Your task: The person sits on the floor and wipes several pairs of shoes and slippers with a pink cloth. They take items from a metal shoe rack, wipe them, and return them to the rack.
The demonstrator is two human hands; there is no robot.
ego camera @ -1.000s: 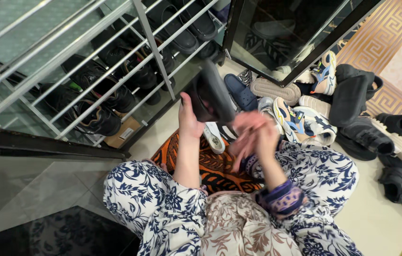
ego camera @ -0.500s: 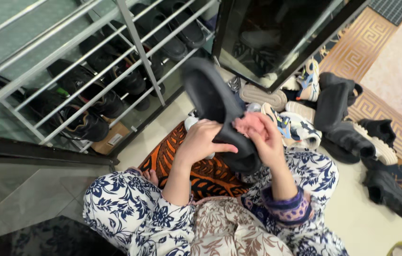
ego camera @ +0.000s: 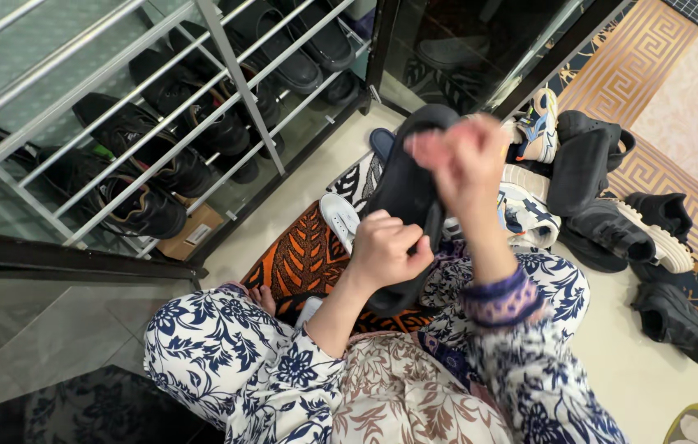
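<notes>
My left hand (ego camera: 386, 247) grips a black slipper (ego camera: 402, 201) near its lower end and holds it up in front of me, over my lap. My right hand (ego camera: 462, 156) is pressed against the slipper's upper part; a pink thing seems to be in its fingers, but it is blurred and I cannot tell what it is. I sit on the floor in blue-and-white flowered trousers (ego camera: 234, 345). An orange and black mat (ego camera: 303, 255) lies under my legs.
A metal shoe rack (ego camera: 151, 107) with several dark shoes stands at the left. A pile of sneakers and black shoes (ego camera: 604, 205) lies on the floor at the right, by a patterned rug (ego camera: 653, 74). A white shoe (ego camera: 340, 218) lies on the mat.
The slipper has swung from tilted left to more upright. My left hand slid down to its lower end. My right hand rose to its upper part.
</notes>
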